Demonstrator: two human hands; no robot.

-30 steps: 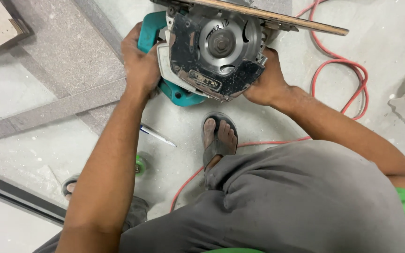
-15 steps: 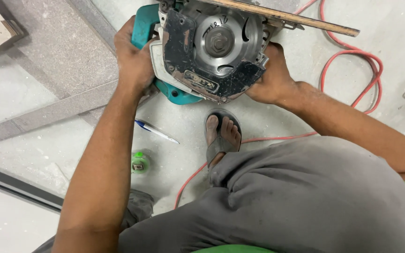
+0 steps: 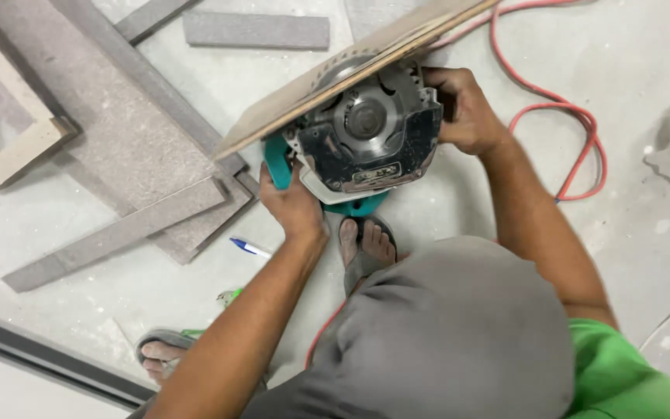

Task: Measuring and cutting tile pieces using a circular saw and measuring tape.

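The pale, dusty floor (image 3: 645, 101) fills the view from the head camera, and on it, at about ten o'clock from the centre, lie grey stone slabs (image 3: 110, 132) with narrow offcut strips, one short grey bar (image 3: 256, 30) apart from them at twelve o'clock; a pale wooden frame piece (image 3: 11, 159) rests on the slabs toward nine o'clock; the person's grey-trousered knee (image 3: 451, 326) bulks large at five o'clock, with a green shirt edge (image 3: 622, 372) at the lower right corner; just above centre sits the circular saw (image 3: 366, 151), turned so its round blade and dark guard face the camera, its teal body showing at the lower edge, and a thin tan board (image 3: 350, 77) slants across its top from eight o'clock up to one o'clock, touching the saw; a red cable (image 3: 575, 116) loops over the floor at two o'clock from the saw; the left hand (image 3: 292, 206) is wrapped around the teal handle at the saw's seven o'clock, fingers curled tight on it; the right hand (image 3: 467, 109) grips the saw's housing at its three o'clock, fingers closed against the casing; a sandalled foot (image 3: 366, 244) stands just below the saw at six o'clock, a second sandalled foot (image 3: 166, 351) at the bottom left; a blue and white pen (image 3: 250, 247) lies on the floor just left of the left wrist; a small green object (image 3: 230, 296) sits below the pen, too hidden to identify.
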